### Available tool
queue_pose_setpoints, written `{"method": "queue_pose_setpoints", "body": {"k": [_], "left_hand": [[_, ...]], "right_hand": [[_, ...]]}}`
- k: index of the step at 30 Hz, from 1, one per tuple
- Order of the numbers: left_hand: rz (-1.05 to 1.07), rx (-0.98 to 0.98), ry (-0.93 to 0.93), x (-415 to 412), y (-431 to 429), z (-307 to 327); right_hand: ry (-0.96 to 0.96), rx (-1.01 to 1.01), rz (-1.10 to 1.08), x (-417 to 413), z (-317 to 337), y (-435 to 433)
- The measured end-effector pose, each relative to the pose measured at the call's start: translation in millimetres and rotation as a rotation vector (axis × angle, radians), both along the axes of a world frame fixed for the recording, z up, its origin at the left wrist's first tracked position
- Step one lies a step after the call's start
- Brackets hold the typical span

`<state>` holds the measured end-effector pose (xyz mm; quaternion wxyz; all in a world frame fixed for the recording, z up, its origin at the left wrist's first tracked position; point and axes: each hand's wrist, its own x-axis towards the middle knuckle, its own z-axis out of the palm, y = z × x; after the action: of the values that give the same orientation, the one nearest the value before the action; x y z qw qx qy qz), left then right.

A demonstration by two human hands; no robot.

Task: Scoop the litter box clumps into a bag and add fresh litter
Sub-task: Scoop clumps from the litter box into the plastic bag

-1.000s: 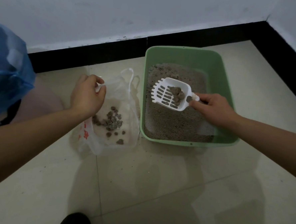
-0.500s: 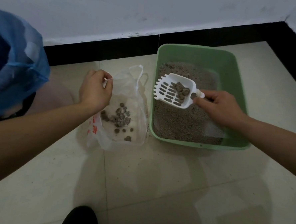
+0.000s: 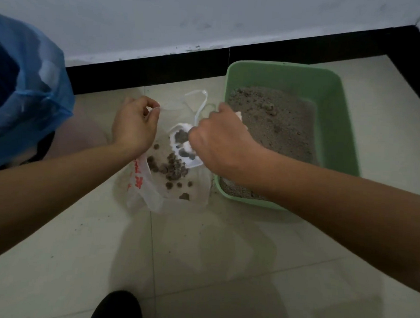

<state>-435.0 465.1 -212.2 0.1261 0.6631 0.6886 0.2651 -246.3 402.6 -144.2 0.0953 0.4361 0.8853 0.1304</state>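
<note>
Left grip point(image 3: 134, 124): fingers curled and pinched on the rim of the plastic bag point(image 3: 152, 199), holding its mouth up and open, left of centre in the frame.
Right grip point(image 3: 220, 141): fingers curled round the handle of the scoop point(image 3: 193, 163); the handle itself is hidden under the hand.
Scoop: white and slotted, tipped downward over the open mouth of the bag, at the centre of the frame. A few dark lumps lie on it.
Plastic bag: thin, translucent white with red print on its left side. It lies on the floor point(image 3: 221, 270), just beside the left wall of the litter box point(image 3: 295, 80).
Clumps point(image 3: 171, 167): a loose pile of dark grey-brown pieces inside the bag, below the scoop.
Litter box: green, rectangular, in the upper right of the frame, set on the floor near the black baseboard point(image 3: 160, 65).
Litter point(image 3: 279, 128): grey and grainy, its surface uneven.
Blue bag point(image 3: 28, 93): a translucent blue liner at the upper left edge.
Shoe point(image 3: 117, 309): a dark toe at the bottom edge.
</note>
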Motion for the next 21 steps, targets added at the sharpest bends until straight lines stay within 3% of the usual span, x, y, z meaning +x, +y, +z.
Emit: {"method": "queue_pose_setpoints", "body": {"k": [2, 5, 9, 11, 15, 18, 21], "left_hand": [[-0.001, -0.006, -0.006, -0.2, -1.6, -0.3], [-0.006, -0.014, -0.012, -2.7, -3.8, -1.4], [-0.016, -0.013, -0.019, -3.5, -0.9, -2.0], [-0.013, -0.014, -0.034, -0.4, 2.3, -2.0], [-0.109, -0.014, 0.036, 7.5, 3.2, 1.9], [-0.349, 0.182, 0.305, 20.0, 1.0, 7.9], [-0.454, 0.247, 0.288, 45.7, -3.6, 13.2]], "right_hand": [[-0.06, 0.079, 0.131, 0.0, -3.1, 3.2], [-0.098, 0.107, 0.151, 15.7, -8.4, 3.9], [0.002, 0.208, 0.117, 49.6, -11.9, 6.3], [0.186, 0.172, 0.018, 67.7, -12.9, 7.6], [0.641, 0.074, -0.426, 113.2, -2.5, 11.2], [0.615, 0.007, -0.634, 156.4, -7.2, 18.7], [0.513, -0.106, -0.705, 186.5, -17.4, 15.2]]}}
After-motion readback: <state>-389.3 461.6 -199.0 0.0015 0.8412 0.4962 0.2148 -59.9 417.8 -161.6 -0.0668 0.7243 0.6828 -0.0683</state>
